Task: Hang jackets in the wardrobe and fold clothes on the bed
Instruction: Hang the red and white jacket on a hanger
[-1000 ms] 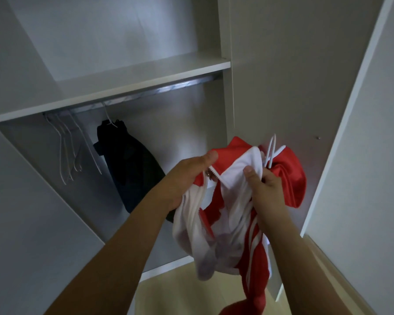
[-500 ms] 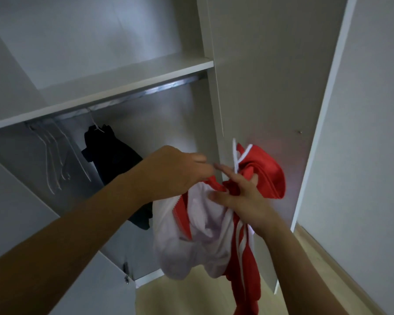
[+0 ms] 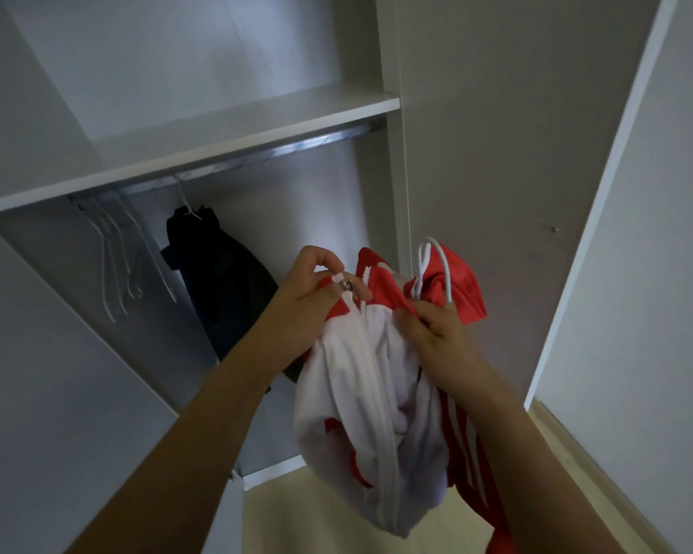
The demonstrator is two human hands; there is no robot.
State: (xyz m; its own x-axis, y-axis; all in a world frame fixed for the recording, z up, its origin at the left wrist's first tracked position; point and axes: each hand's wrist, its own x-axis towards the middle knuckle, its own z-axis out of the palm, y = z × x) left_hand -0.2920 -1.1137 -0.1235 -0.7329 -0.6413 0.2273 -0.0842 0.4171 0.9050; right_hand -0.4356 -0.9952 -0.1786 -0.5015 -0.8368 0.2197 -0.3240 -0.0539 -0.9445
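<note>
Since half a second back, my left hand [image 3: 309, 297] is sitting higher on the collar, now pinching the metal zipper pull [image 3: 344, 285] where before it was covering the fabric; my right hand [image 3: 433, 333] is gripping lower on the white front. Both sets of fingers are curled tight on cloth, none spread.

I'm holding the red and white jacket [image 3: 369, 413] in mid-air, in front of the open wardrobe [image 3: 233, 129], right of the dark jacket [image 3: 217, 281] that's already hanging on the rail [image 3: 257, 153]. White hanger [image 3: 437, 269] is poking up out of the red collar area, just above my right hand; how far it's seated inside I can't tell.

Handling, my guess: light, thin, floppy synthetic, probably slick, so it's sagging and bunching below my grip. It won't hold shape. Best hold points are looking like the collar and zipper edge for closing it, then the hanger hook for lifting to the rail. Spare hangers [image 3: 117, 257] are hanging at the far left.
</note>
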